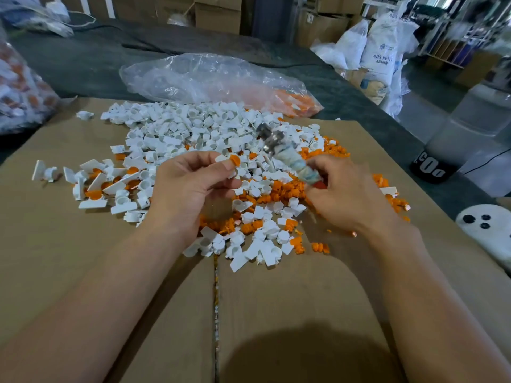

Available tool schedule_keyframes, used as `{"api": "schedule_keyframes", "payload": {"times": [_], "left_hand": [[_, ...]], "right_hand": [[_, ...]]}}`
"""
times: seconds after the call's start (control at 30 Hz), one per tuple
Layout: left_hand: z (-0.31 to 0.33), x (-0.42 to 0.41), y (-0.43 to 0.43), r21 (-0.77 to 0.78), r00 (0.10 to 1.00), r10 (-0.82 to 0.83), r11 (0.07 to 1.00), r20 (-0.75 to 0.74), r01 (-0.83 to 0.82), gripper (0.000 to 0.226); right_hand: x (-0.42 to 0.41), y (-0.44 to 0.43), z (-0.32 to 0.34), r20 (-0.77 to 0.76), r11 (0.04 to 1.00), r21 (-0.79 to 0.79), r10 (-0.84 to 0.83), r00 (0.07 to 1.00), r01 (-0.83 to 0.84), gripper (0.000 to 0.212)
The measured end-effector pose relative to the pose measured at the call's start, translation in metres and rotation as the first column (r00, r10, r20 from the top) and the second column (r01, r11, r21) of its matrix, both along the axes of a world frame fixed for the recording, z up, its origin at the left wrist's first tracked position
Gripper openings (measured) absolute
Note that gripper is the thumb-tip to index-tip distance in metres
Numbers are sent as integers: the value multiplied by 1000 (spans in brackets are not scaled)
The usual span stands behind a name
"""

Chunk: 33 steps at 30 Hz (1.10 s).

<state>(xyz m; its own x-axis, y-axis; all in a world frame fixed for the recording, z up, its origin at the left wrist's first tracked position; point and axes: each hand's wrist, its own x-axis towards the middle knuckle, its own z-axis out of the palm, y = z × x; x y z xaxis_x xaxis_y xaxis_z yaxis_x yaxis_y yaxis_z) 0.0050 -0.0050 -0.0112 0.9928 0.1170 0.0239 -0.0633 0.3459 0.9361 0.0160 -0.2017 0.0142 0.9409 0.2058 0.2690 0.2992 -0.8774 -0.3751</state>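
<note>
Cardboard sheet [83,244], brown, lies flat under both my forearms, with a seam running down the middle between them.

Left hand [190,186]: fingers curled, thumb and forefinger pinching a small piece [234,161], white with an orange disc on it. The piece sits at my fingertips, raised just above the heap and turned toward my right hand.

Right hand [345,194]: fingers closed round the handle of a tool [290,161]. The handle is wrapped in pale, stained tape, with a bit of red showing at my palm. Its metal head points up and away to the left, above the pile. Tool head and small piece are near each other but apart.

Loose orange parts [279,189] lie directly under and between my hands. White parts [179,128] spread beyond and to the left, the two sorts mixed at the border.

Past the pile lies a clear plastic bag [210,76], collapsed, with orange parts in its right end. Farther right, off the table, stand white sacks [381,51].
</note>
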Motion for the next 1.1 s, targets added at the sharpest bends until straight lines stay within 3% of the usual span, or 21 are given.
{"api": "schedule_keyframes", "payload": {"times": [0.23,0.4,0.87,0.97,1.1], "left_hand": [[0,1,-2,-6,996,48,999,78,-48,10],[0,0,-4,-12,994,51,999,100,-50,10],[-2,0,-6,27,989,62,997,138,-66,7],[-1,-1,-7,26,988,65,997,139,-69,15],[-1,-1,-8,10,989,65,998,134,-67,16]], "right_hand": [[-3,6,-4,-59,993,-47,101,993,-104,30],[-5,11,-5,-106,989,-41,134,985,-139,18],[-8,14,-3,-198,986,-38,154,968,-164,16],[-11,16,-2,-226,983,-41,164,960,-177,14],[-13,19,-1,-239,980,-46,177,955,-193,27]]}}
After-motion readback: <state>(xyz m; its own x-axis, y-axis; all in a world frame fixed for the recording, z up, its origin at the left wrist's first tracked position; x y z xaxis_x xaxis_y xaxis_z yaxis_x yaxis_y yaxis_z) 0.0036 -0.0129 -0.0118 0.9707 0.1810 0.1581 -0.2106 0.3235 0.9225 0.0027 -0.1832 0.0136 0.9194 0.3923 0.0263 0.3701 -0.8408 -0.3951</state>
